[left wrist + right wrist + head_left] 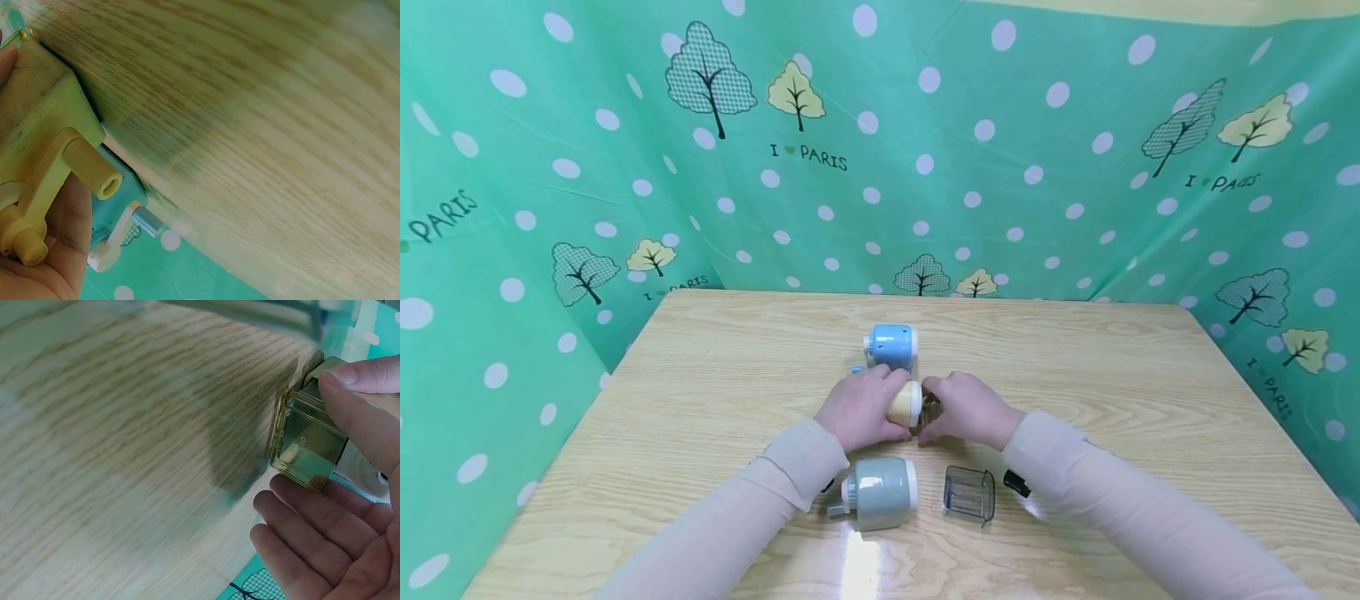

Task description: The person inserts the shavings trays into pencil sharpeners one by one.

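My left hand (865,408) grips a yellow hand-crank pencil sharpener (902,406) from the left, its white-rimmed end towards my right hand (966,408). The sharpener's crank handle (94,165) points out beside the palm in the left wrist view. Right thumb and fingertips pinch a clear shavings drawer (306,444) by opposite edges, at the sharpener's open end. Just behind the hands lies a blue pencil sharpener (892,344). Nearer to me is a grey-green pencil sharpener (880,493), lying with its crank to the left.
A second clear drawer (967,493) lies right of the grey-green sharpener. Beside it, a small black item (1017,483) shows partly under the right sleeve. The wooden table (1112,367) ends at a green dotted curtain (925,167) at the back and sides.
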A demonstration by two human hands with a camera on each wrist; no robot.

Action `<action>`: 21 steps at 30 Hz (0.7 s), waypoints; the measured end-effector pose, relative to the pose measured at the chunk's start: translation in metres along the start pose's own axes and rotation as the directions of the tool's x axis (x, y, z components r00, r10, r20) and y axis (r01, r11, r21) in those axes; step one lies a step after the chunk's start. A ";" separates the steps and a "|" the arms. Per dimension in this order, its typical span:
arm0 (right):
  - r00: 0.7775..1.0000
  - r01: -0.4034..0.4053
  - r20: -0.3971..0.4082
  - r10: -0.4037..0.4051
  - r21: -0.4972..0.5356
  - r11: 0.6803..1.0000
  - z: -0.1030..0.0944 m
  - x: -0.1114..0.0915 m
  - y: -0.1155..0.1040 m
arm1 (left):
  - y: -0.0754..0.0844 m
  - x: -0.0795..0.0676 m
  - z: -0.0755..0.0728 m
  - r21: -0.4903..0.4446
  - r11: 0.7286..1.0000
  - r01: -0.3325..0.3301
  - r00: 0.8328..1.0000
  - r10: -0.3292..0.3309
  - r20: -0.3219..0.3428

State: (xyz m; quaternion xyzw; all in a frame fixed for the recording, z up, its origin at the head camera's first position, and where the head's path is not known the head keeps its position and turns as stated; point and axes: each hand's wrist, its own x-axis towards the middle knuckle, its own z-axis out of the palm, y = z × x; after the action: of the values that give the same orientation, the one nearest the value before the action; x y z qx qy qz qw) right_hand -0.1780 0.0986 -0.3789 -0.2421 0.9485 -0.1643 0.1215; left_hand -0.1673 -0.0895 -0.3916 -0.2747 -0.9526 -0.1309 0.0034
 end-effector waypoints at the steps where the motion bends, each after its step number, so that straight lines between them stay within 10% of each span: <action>1: 1.000 0.003 -0.002 -0.003 -0.002 1.000 0.000 0.000 0.000 | 0.000 0.000 0.000 0.000 1.000 -0.001 1.000 0.001 -0.002; 21: 1.000 -0.001 -0.010 0.001 -0.004 1.000 0.001 0.003 -0.002 | -0.001 0.000 0.002 0.015 1.000 -0.014 1.000 0.014 -0.014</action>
State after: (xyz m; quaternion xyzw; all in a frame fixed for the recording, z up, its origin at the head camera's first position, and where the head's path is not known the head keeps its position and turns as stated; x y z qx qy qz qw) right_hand -0.1792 0.0955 -0.3798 -0.2411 0.9495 -0.1637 0.1165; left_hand -0.1679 -0.0897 -0.3935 -0.2803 -0.9516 -0.1257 0.0131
